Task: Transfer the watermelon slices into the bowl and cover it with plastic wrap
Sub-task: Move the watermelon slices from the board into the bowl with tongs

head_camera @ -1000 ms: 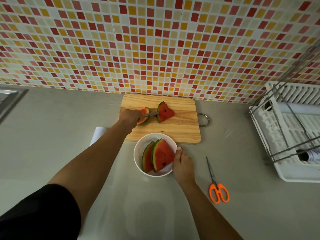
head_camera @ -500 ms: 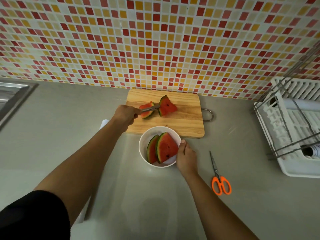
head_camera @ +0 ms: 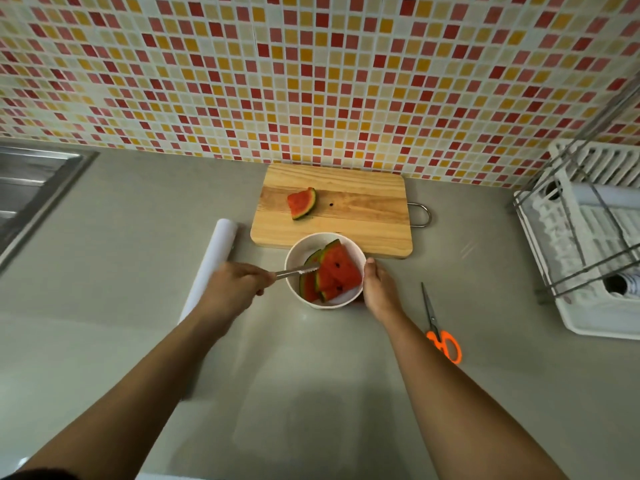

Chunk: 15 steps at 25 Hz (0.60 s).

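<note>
A white bowl (head_camera: 356, 252) stands on the grey counter just in front of the wooden cutting board (head_camera: 360, 216). Watermelon slices (head_camera: 334, 271) lean together inside the bowl. One small slice (head_camera: 302, 203) lies on the left part of the board. My left hand (head_camera: 235, 287) grips metal tongs (head_camera: 296, 271), whose tips reach over the bowl's left rim and touch the slices. My right hand (head_camera: 379, 289) rests against the bowl's right side, thumb on the rim. A white roll of plastic wrap (head_camera: 216, 258) lies on the counter, partly under my left hand.
Orange-handled scissors (head_camera: 438, 327) lie right of my right arm. A white dish rack (head_camera: 588, 244) with metal bars fills the right edge. A steel sink (head_camera: 31, 188) sits at the far left. A tiled wall rises behind the board.
My left hand carried a slice with the tongs from the board to the bowl. The bowl holds more slices, and one slice stays on the board. The view shifted, showing the roll and sink.
</note>
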Motion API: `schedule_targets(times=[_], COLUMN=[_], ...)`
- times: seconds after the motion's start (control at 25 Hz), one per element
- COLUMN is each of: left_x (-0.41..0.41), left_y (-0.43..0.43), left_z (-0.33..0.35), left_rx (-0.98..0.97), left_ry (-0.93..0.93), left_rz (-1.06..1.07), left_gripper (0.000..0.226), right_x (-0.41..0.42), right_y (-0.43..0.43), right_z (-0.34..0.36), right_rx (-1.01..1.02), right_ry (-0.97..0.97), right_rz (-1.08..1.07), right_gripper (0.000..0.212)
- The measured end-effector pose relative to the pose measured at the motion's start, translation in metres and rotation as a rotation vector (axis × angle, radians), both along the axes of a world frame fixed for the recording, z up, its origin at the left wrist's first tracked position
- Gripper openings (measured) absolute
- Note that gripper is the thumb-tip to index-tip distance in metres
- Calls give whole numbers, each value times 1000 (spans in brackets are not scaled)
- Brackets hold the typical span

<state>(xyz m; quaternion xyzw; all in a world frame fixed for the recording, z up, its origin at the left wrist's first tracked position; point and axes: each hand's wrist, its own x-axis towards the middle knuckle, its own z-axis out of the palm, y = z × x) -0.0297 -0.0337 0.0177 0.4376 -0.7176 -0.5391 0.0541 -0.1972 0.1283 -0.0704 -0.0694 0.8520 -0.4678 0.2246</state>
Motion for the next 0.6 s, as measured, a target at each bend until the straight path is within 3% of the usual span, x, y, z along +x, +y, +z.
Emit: schedule_targets(times=[0.16,0.4,0.6], left_x=[-12,-20,-62], left_y=[25,-14,-53], left_z=[11,22,-21], left_rx=[-387,-497,-707], left_ry=[-108,-66,-125], left_rz=[-214,-131,-143], left_gripper=[19,29,32], right_x=[0,5,5], right_y=[-1,-4,-8], right_z=[3,-4,-11], right_rx=[-13,-28,37], right_ry=[6,115,144], right_rz=[-6,-28,-86], right_gripper=[50,47,48])
